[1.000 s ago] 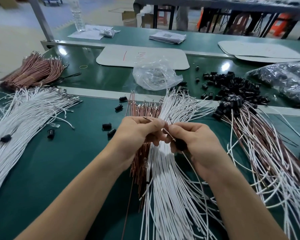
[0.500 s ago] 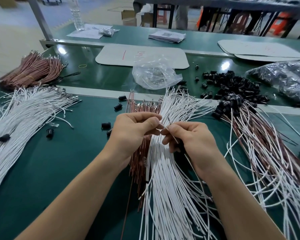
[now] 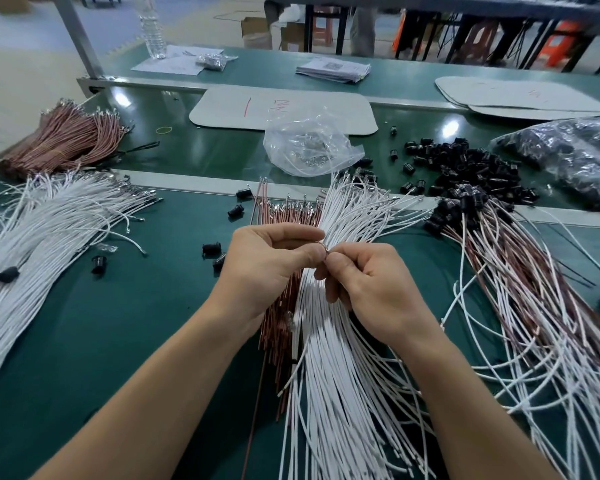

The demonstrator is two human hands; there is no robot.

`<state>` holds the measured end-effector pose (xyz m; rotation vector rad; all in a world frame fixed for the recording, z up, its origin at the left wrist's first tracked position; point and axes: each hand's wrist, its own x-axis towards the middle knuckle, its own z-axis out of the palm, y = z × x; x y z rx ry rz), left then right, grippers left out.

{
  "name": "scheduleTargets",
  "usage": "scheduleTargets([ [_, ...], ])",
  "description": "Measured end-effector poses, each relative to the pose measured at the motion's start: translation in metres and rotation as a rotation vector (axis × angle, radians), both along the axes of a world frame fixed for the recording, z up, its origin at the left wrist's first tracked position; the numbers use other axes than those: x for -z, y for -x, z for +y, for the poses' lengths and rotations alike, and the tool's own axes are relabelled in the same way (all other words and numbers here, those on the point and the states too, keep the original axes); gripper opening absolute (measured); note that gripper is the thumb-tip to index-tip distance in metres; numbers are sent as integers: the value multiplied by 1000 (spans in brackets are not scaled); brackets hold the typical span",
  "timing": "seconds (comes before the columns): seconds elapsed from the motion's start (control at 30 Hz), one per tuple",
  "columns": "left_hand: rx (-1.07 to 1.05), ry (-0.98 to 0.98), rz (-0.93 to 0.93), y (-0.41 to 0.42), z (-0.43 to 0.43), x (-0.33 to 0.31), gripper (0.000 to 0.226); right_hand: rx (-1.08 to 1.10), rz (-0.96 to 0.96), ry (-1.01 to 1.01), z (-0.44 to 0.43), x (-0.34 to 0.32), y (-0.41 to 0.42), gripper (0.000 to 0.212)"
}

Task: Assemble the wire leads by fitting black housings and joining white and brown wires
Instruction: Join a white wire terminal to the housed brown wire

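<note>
Near the middle of the frame we see the left hand (image 3: 274, 261) and the right hand (image 3: 364, 285) brought together, fingertips touching. Both pinch a thin wire end (image 3: 321, 244). Only a small curved sliver of it shows between the thumbs, and we cannot tell its colour or whether a housing sits on it. The right hand's other fingers are curled inward and hide whatever lies in the palm.

Directly under the hands a fan of white wires (image 3: 329, 375) runs toward the lower edge, where it is cut off. Just to its left is a bundle of brown wires (image 3: 281, 327), partly covered by the left wrist.

On the right lie mixed white-and-brown leads (image 3: 534, 289) with black caps at their far ends, running out of frame. Above them, in the upper right, is a heap of black housings (image 3: 465, 168). A few loose housings (image 3: 211, 247) lie on the green mat (image 3: 101, 323) left of the hands.

A crumpled clear bag (image 3: 305, 147) sits above centre, its contents too blurred to name.
</note>
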<state>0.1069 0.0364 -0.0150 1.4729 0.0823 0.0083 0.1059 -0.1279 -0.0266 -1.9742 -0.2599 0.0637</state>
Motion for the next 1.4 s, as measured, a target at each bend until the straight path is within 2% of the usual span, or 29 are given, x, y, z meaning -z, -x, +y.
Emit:
scheduleTargets([
  [0.2,4,85,38,0,-2,-1,24,15,-10,-3,-1,2,-1,37],
  [0.33,23,116,55,-1,-2,-2,17,52,-10,-21,-2,4,-2,34],
  [0.5,-40,40,83,0,-2,-1,6,60,-32,-2,-1,3,-2,32],
  [0.63,-18,24,64,1,-2,-4,12,83,-46,-22,0,2,-1,35],
  [1.03,-18,22,14,1,0,-6,11,27,-43,23,1,-3,2,32],
  [1.3,-4,16,-29,0,1,-5,10,88,-89,44,2,-6,5,31],
  [1.4,-38,40,-16,-1,2,-6,12,178,-133,36,4,-8,9,23],
])
